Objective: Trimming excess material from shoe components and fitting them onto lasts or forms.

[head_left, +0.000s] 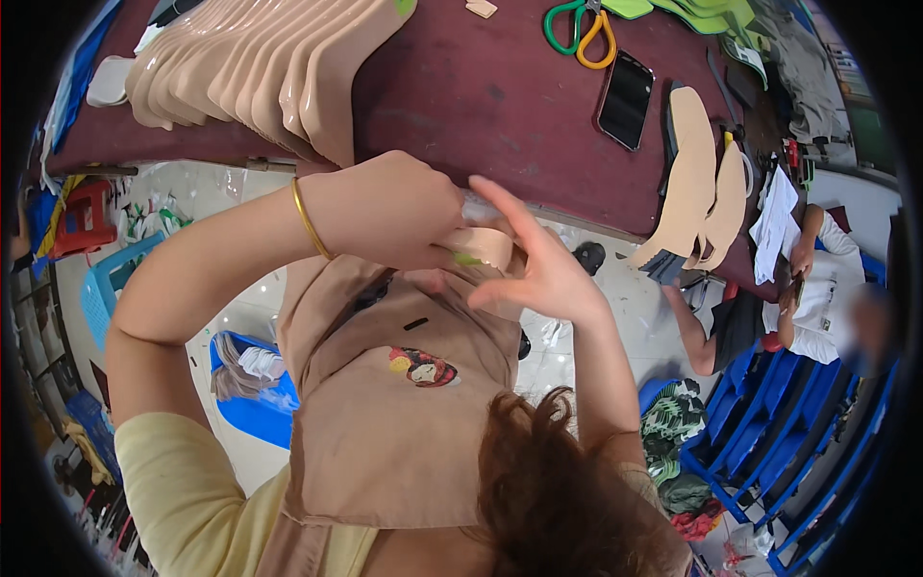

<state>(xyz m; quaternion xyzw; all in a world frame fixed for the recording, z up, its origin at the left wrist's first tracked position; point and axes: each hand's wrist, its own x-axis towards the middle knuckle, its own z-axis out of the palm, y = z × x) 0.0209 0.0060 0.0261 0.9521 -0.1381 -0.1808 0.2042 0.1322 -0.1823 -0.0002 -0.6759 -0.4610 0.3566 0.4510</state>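
My left hand [394, 207], with a gold bangle at the wrist, is closed at the table's near edge, its back facing up. A beige curved piece with a green mark [486, 248] sticks out from it toward my right hand. My right hand [548, 274] has its thumb and index finger spread wide around the piece's end; its other fingers are partly hidden behind the piece. Both hands are over my brown apron [404, 452]. Beyond my left hand, a fanned row of similar glossy beige pieces [250, 72] lies on the dark red table [471, 106].
A black phone [626, 100] and green-and-orange-handled scissors [580, 29] lie at the far right. Tan curved pieces [687, 178] overhang the table's right edge. A blue bin [255, 409] stands on the floor at left. Another person [817, 288] sits at right, near blue racks [769, 413].
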